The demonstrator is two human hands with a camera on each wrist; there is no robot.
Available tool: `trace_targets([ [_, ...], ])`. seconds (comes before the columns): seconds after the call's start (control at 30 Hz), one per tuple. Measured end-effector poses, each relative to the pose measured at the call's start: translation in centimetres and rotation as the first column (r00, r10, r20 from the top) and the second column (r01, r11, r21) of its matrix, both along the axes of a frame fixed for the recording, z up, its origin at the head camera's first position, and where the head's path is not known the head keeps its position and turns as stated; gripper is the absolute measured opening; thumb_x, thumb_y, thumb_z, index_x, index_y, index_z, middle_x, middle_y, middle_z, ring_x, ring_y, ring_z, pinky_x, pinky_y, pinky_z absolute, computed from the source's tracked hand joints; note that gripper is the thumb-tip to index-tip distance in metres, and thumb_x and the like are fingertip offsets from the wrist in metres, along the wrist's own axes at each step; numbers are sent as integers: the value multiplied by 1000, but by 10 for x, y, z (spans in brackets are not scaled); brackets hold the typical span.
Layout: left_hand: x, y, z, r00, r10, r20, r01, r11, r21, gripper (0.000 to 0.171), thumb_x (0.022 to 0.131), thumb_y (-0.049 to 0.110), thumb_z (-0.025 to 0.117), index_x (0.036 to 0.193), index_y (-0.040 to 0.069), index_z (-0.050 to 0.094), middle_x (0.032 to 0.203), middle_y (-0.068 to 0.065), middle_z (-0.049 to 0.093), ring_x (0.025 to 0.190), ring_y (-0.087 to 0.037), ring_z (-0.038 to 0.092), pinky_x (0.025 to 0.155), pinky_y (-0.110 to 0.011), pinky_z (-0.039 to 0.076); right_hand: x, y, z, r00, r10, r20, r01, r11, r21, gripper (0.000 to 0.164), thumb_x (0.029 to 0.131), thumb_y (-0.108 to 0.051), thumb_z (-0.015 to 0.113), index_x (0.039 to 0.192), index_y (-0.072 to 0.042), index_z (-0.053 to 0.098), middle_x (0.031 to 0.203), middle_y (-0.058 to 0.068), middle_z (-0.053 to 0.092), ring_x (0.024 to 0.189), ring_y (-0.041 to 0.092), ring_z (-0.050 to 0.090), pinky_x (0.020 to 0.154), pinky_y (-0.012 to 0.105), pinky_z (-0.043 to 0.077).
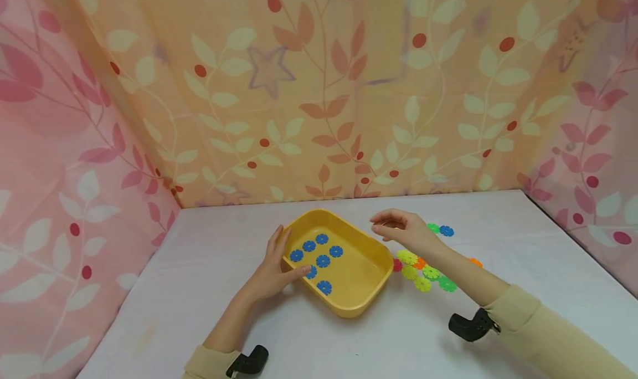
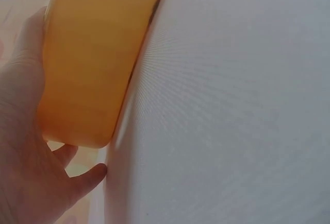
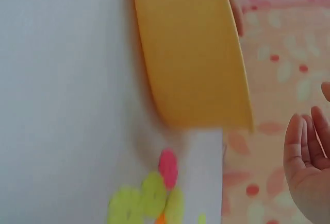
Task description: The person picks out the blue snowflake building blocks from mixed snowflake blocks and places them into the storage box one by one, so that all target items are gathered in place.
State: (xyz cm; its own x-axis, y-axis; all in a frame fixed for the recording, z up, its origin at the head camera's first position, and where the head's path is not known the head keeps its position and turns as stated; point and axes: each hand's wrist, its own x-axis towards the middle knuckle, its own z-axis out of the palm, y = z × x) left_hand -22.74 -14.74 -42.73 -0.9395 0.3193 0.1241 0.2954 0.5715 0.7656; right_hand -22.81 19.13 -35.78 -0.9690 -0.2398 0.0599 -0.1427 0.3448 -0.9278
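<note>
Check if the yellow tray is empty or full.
Neither: the yellow tray is partly filled. The head view shows seven blue notched discs lying inside, with much of its floor bare.

The shallow yellow tray (image 1: pixel 361 279) sat upright, the left hand (image 1: pixel 271 275) holding its left corner, the right hand (image 1: pixel 406 229) near its right end. Seven notched blue discs (image 1: pixel 323 261) lay inside, towards its left side. Right of the tray overlapped a pink disc (image 1: pixel 397 265), yellow discs (image 1: pixel 422 284), an orange disc (image 1: pixel 419 263) and green discs (image 1: pixel 447 283), their exact count hard to tell beside the forearm.
</note>
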Motion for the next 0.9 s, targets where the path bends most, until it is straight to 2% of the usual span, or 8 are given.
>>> trace_targets([
  [0.2, 2, -1, 2, 1000, -1, -2, 1, 1000, -13, 103, 82, 50, 74, 158, 23, 9, 162, -2, -8, 147, -35, 8, 111, -60, 17, -5, 49, -13, 993, -118, 10, 117, 990, 82, 50, 91, -42, 68, 126, -8, 60, 121, 11, 63, 110, 35, 59, 90, 40, 52],
  [0.33, 2, -1, 2, 1000, -4, -4, 4, 1000, -16, 103, 83, 49, 74, 158, 22, 8, 162, -5, -8, 146, -36, 8, 111, -61, 18, -9, 75, -26, 986, -167, 23, 161, 975, 150, 53, 93, -42, 66, 131, -7, 57, 125, 14, 61, 111, 35, 58, 93, 45, 50],
  [0.43, 2, 0, 2, 1000, -3, -2, 3, 1000, -17, 103, 83, 50, 74, 158, 23, 8, 162, -3, -8, 147, -35, 8, 111, -61, 18, -13, 89, -35, 983, -181, 25, 172, 964, 203, 54, 94, -40, 64, 134, -4, 55, 127, 16, 60, 109, 33, 58, 92, 42, 51],
  [0.57, 2, 0, 3, 1000, 3, 2, -3, 1000, -17, 104, 83, 51, 74, 158, 24, 8, 162, -2, -9, 147, -36, 7, 111, -61, 17, -20, 100, -44, 981, -190, 46, 170, 945, 279, 52, 94, -37, 66, 132, -3, 56, 122, 17, 60, 101, 29, 59, 84, 34, 53],
  [0.67, 2, 1, 2, 1000, 9, 4, -9, 1000, -15, 104, 82, 52, 74, 158, 24, 9, 163, -1, -8, 147, -36, 7, 111, -62, 17, -25, 104, -51, 977, -207, 48, 177, 920, 349, 50, 92, -35, 69, 129, -4, 58, 111, 14, 62, 93, 27, 58, 76, 29, 53],
  [0.9, 1, 0, 2, 1000, 1, 12, -1, 1000, -6, 103, 82, 52, 74, 158, 25, 10, 163, -2, -8, 147, -36, 7, 111, -63, 16, -35, 101, -59, 971, -239, -7, 216, 863, 456, 44, 89, -31, 72, 119, -1, 61, 94, 9, 58, 88, 25, 51, 68, 26, 45],
])
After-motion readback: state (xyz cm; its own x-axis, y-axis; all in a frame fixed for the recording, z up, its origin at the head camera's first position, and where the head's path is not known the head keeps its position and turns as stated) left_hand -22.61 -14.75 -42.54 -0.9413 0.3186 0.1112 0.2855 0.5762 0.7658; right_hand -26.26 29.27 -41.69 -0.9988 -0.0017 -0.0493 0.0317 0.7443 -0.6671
